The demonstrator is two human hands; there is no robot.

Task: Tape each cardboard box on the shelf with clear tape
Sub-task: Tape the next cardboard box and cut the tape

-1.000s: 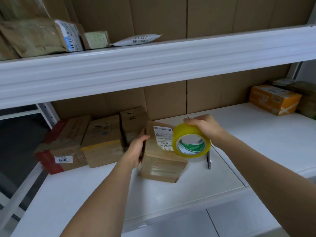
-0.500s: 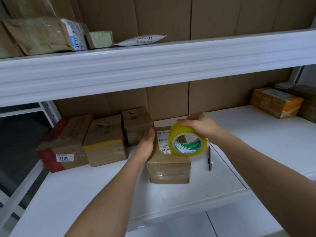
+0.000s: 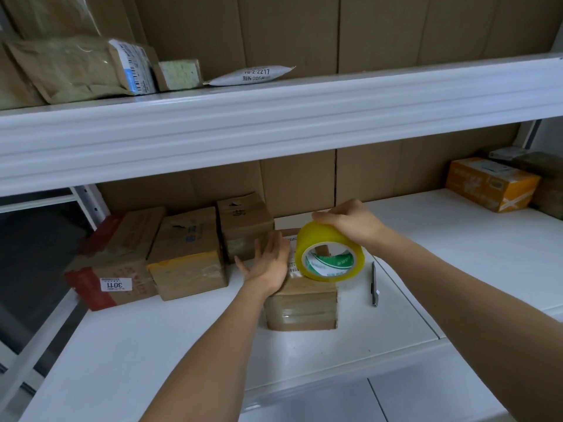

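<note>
The small box [image 3: 301, 303] sits near the shelf [image 3: 152, 345] front; the left hand [image 3: 269, 263] lies flat, fingers straight, on its top, while the right hand [image 3: 350, 222] grips the tape roll [image 3: 330, 252] just above its back half

A parcel storeroom or shipping room: white metal shelving [image 3: 274, 123] lined with brown cardboard sheets [image 3: 298, 32] holds labelled brown cardboard boxes [image 3: 189, 254] at nine o'clock, padded paper mailers [image 3: 76, 68] at eleven o'clock, and an orange printed carton [image 3: 490, 182] at two o'clock.
</note>
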